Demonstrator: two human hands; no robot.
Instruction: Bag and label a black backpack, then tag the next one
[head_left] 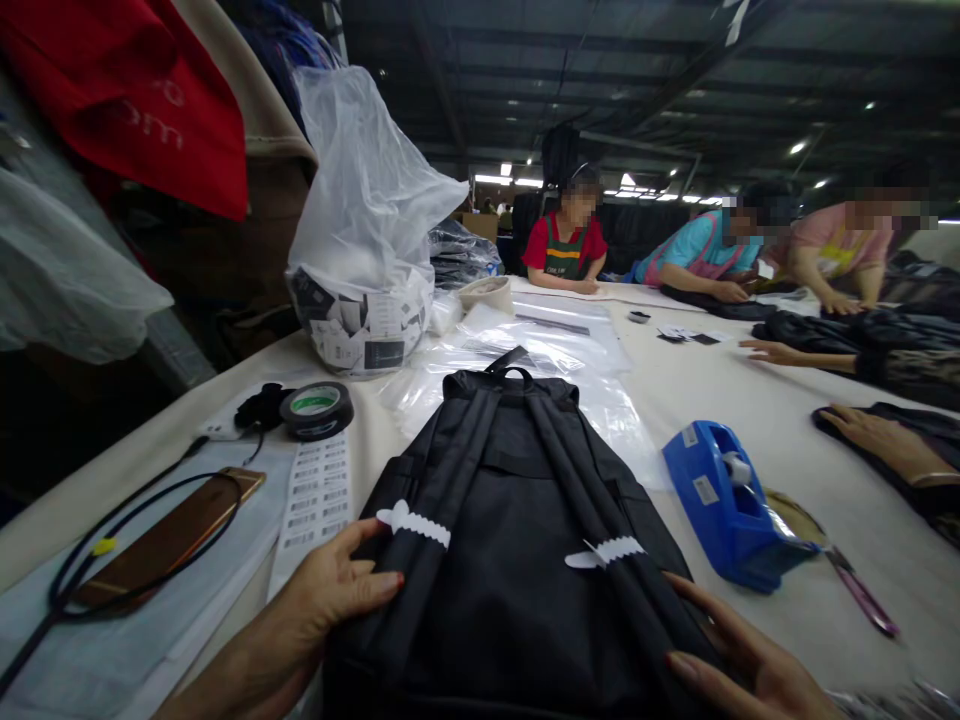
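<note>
A black backpack [510,590] lies on the table in front of me, its shoulder straps facing up and its top loop pointing away. White wavy-edged bands wrap the straps, a left band [424,526] and a right band [621,548]. My left hand [330,585] grips the left side of the bag by the strap, thumb and forefinger just below the band. On the opposite side, my right hand [750,655] holds the bag's edge, thumb on top by the right strap. Its lower part runs out of the picture.
Left of the bag are a barcode label sheet [319,490], black tape roll [316,408], phone [176,535] and cable. Clear plastic bags [600,375] lie behind it. A blue tape dispenser [727,510] and pink-handled scissors [862,595] are at right. Several co-workers stand around the table.
</note>
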